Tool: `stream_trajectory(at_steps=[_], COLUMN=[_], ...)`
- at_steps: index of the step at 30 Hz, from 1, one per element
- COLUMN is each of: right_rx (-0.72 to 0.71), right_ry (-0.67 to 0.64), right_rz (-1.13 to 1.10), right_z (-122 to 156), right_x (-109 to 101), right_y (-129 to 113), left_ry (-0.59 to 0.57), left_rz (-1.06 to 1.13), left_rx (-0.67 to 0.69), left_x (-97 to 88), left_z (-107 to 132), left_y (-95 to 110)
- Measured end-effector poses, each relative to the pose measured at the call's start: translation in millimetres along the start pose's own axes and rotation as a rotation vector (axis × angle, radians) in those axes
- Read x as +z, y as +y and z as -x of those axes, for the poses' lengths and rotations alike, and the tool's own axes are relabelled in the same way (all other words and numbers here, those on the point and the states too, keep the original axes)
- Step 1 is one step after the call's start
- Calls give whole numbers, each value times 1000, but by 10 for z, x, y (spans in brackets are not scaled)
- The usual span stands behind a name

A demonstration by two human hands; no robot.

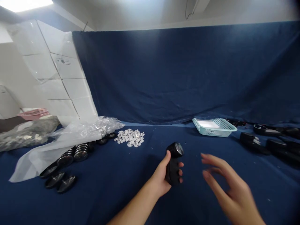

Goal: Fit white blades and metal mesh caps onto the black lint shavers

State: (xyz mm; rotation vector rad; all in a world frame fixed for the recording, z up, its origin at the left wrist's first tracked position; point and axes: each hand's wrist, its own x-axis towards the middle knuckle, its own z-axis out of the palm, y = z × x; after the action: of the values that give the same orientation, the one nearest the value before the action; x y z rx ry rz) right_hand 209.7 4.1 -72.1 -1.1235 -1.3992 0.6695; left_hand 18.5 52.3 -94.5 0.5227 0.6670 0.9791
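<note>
My left hand (164, 176) is wrapped round the thick grip of a black handheld device (174, 165). Its round head has a shiny face turned to the right, and the exact kind cannot be made out. To the right, my right hand (231, 189) hovers with thumb and fingers apart and nothing between them, slightly blurred. A heap of small white plastic pieces (130, 137) lies on the cloth beyond my left hand. Farther left, several black round parts with shiny faces (81, 152) sit in rows, with a few loose ones (67, 182) nearer me.
A dark blue cloth (105, 193) covers the table, and a blue curtain (164, 72) hangs behind. At the back right stands a light blue basket (215, 132) with white sheets inside. More black parts (254, 143) lie at the right. Plastic bags (79, 134) and white boxes (63, 65) occupy the left.
</note>
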Motion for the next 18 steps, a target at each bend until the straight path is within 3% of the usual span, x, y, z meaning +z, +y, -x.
stream_trajectory(at_steps=[4,9,12,14,18], right_rx=[235,345,415,350,150], right_ry=[-154,-349,-300,-234,-255], right_rz=[-250,-441,-480,-484,-395], right_z=[-288,-214,-136,-129,-158], right_x=[225,365,342,309,245], right_y=[269,401,331,287,253], left_ry=[-39,-176,-279,-247,-128], left_rz=[6,-10,-3,-11,-50], left_rx=[-87,-251,-351,-372,-341], left_x=[39,117,152,160,153], left_z=[7,44,73,84,78], left_y=[-6,-101,-154,-168,-148])
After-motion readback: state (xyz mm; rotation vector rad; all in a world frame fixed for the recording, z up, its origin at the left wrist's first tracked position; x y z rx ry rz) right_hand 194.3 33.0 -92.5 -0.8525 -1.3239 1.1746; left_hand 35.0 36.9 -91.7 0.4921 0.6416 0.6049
